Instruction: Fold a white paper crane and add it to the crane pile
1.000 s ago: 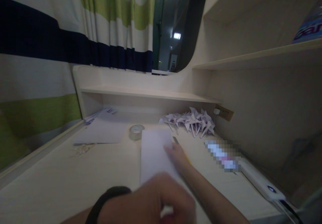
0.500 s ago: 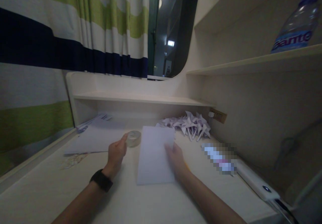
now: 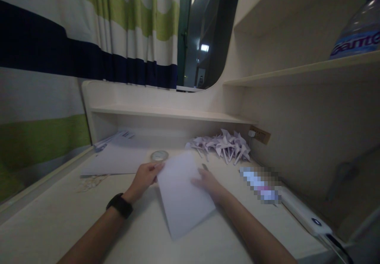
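Observation:
A plain white sheet of paper [image 3: 182, 200] is held tilted just over the desk between both hands. My left hand [image 3: 145, 179], with a black band on its wrist, pinches the sheet's left edge near the top. My right hand [image 3: 208, 183] grips the right edge, its thumb on top and its other fingers hidden behind the paper. Beyond my left hand a roll of clear tape [image 3: 159, 155] lies flat on the desk. The tip of a small dark object [image 3: 204, 166] shows just past my right hand; its kind is unclear.
A heap of white paper pinwheels [image 3: 227, 145] lies at the back. White sheets [image 3: 115, 157] are stacked at the left, with thin pale strands [image 3: 93, 183] in front. On the right are a blurred-out phone-like object [image 3: 259, 185], a white power strip [image 3: 305, 212] and, on a shelf, a water bottle [image 3: 358, 32].
My left hand has let go of the tape roll, which now lies flat, and has taken the paper's left edge. The sheet has turned and is tilted.

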Available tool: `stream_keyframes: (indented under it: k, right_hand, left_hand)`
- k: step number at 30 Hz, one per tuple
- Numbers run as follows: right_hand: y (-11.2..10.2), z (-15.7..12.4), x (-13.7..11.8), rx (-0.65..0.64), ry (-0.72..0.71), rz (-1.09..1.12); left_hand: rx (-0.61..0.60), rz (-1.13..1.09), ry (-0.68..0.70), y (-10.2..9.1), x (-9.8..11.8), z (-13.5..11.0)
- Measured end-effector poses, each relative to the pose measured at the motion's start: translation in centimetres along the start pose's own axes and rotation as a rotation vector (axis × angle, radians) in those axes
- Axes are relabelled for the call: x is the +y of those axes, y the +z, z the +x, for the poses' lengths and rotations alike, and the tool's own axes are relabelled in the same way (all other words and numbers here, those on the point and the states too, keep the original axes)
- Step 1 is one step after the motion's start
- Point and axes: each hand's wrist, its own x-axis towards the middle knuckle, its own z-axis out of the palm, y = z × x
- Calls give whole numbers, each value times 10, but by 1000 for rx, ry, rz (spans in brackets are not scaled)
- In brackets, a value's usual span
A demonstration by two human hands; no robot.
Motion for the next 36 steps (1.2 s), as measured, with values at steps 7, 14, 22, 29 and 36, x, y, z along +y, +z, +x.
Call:
stream_keyframes:
  k: [7, 14, 22, 29, 36]
  right_hand:
    - [-31, 1, -15, -51, 106, 46]
    - [-46, -2, -19, -138, 142, 31]
    - [-42, 0, -16, 15, 100, -17]
    - [-1, -1, -6, 314, -179, -137]
    - [21, -16, -3, 108, -479, -506]
  left_hand:
    - [-403, 0, -32, -16, 2, -1]
    - [-614, -125, -102, -21, 4, -5]
    - [-399, -381, -238, -15, -10, 2]
    - [-192, -647, -236, 11, -12, -3]
    - [-52, -319, -161, 20, -8, -10]
